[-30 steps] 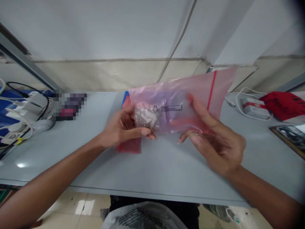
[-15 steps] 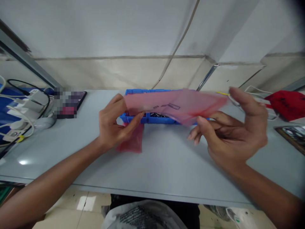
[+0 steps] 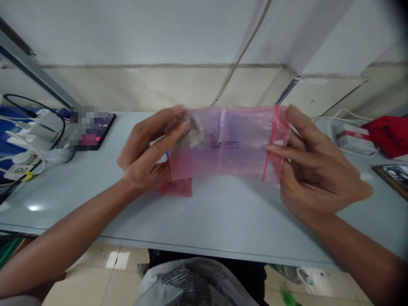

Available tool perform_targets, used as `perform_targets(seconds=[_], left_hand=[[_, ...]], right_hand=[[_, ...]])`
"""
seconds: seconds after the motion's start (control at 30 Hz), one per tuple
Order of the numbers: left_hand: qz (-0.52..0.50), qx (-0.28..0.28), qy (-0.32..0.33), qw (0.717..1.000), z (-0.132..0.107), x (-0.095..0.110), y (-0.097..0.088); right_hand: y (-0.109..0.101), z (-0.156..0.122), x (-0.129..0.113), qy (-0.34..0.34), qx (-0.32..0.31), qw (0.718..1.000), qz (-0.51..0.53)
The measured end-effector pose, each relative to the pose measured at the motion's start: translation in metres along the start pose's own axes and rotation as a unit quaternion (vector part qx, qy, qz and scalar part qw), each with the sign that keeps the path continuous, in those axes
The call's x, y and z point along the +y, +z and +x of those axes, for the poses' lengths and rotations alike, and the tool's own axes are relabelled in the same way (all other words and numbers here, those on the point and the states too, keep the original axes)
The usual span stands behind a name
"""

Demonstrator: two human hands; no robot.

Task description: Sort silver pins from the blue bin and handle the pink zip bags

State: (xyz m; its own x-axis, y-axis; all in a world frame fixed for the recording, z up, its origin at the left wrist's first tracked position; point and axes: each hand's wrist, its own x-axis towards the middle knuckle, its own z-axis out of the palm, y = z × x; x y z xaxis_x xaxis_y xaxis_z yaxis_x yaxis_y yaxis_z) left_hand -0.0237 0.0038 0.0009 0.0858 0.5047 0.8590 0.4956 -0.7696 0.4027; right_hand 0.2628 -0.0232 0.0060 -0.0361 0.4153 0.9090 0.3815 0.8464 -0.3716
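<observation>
L hand (image 3: 145, 148), R hand (image 3: 318, 170) half-curled, pinched on thin pink zip bag (image 3: 236, 144) — crinkly lump (image 3: 194, 134)

Table (image 3: 223, 216), left end: smartphone (image 3: 105, 127), display partly pixelated, beside a white charger (image 3: 47, 121) and a computer mouse (image 3: 59, 156). Right end: white box with red band (image 3: 352, 142), white cable (image 3: 331, 127) looped around it, red pouch (image 3: 390, 136), framed picture (image 3: 393, 176). Below the table edge: printed plastic bag (image 3: 188, 282).
</observation>
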Motion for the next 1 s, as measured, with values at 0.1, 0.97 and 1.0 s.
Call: perform_targets(seconds=[0.1, 0.97, 1.0], left_hand=[[0.048, 0.002, 0.093, 0.994, 0.003, 0.001, 0.000], [-0.229, -0.191, -0.267, 0.916, 0.011, 0.013, 0.001], [-0.252, -0.204, -0.283, 0.903, 0.011, 0.013, 0.002]], right_hand=[[-0.001, 0.003, 0.002, -0.021, -0.001, 1.000, -0.012], [-0.004, 0.002, -0.003, 0.200, 0.084, 0.975, 0.051], [-0.003, 0.002, -0.004, 0.201, 0.087, 0.975, 0.045]])
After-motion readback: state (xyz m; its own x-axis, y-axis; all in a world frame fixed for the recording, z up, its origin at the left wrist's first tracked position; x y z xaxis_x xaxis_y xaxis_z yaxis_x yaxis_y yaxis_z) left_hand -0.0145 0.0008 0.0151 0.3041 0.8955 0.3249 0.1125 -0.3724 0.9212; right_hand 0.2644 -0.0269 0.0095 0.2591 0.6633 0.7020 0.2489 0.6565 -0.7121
